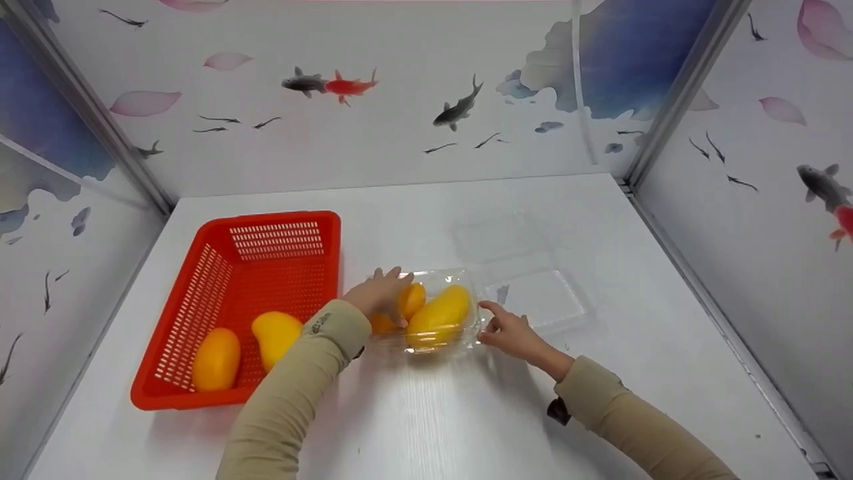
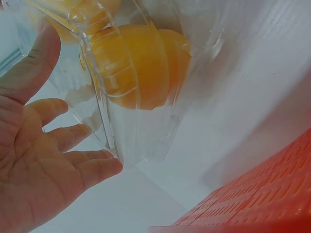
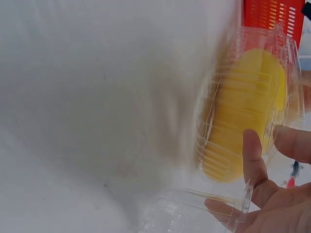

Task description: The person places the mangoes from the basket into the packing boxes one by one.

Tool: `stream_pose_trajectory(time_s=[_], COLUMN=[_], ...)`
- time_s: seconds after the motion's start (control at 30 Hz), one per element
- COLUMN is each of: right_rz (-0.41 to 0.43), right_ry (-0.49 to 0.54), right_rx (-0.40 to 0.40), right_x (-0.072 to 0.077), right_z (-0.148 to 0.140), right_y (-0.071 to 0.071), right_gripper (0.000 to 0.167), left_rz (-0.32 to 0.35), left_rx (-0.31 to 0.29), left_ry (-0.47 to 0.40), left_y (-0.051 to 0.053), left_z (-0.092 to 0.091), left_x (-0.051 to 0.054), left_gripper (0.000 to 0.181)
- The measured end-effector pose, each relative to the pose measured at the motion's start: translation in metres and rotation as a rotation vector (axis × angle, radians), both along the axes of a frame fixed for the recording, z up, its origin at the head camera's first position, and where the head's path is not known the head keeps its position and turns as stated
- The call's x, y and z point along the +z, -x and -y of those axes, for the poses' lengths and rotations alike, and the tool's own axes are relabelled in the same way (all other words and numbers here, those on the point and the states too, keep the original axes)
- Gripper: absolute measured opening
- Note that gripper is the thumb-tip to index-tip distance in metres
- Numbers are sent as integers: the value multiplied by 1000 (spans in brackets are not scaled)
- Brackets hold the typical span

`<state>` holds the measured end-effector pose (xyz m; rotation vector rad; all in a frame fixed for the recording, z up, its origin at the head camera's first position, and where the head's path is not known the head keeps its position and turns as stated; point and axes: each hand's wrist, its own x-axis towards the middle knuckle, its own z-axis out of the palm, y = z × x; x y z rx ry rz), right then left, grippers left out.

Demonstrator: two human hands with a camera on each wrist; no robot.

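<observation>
A clear plastic box (image 1: 426,347) holds a large yellow mango (image 1: 443,317) and smaller orange fruit (image 1: 412,301), partly hidden by my left hand (image 1: 381,293). That hand's fingers are extended over the box's left side; in the left wrist view, the spread fingertips touch its rim. On the right side, my right hand (image 1: 513,333) has its index finger and thumb apart at the box's edge. The right wrist view shows them against the clear wall beside the yellow mango (image 3: 243,111). A clear flat lid-like part (image 1: 543,300) lies right of the box; whether it is joined cannot be told.
A red slotted basket (image 1: 333,250) stands to the left, with an orange mango (image 1: 216,360) and a yellow mango (image 1: 274,337) inside. Another clear plastic piece (image 1: 500,237) lies farther back on the white table (image 1: 426,427). Printed panels (image 1: 400,147) enclose the back and sides.
</observation>
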<state>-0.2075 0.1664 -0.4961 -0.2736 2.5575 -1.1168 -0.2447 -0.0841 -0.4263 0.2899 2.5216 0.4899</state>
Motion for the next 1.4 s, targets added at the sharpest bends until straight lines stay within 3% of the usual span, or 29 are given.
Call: stream_pose_trajectory(time_s=[0.33, 0.67, 0.83, 1.0, 1.17, 1.3, 1.4], right_rz=[-19, -17, -27, -5, -3, -5, 6], right_ry=[6, -23, -32, -20, -7, -16, -17], right_rx=[5, 3, 13, 7, 3, -1, -10], right_x=[0, -1, -1, -2, -3, -3, -2], right_z=[3, 5, 5, 4, 3, 1, 1], right_y=[2, 4, 6, 5, 4, 3, 2], right_gripper=[59, 58, 58, 60, 59, 59, 60], left_rz=[-26, -8, -40, -127, -284, -353, -411], left_rx=[-29, 24, 37, 94, 147, 202, 295], left_ry=[45, 15, 17, 21, -138, -228, -196], left_y=[-1, -2, -5, -27, -62, -91, -107], left_z=[0, 1, 3, -2, -3, 9, 16], left_x=[0, -2, -3, -1, -4, -19, -38], left_gripper=[85, 86, 84, 63, 55, 52, 52])
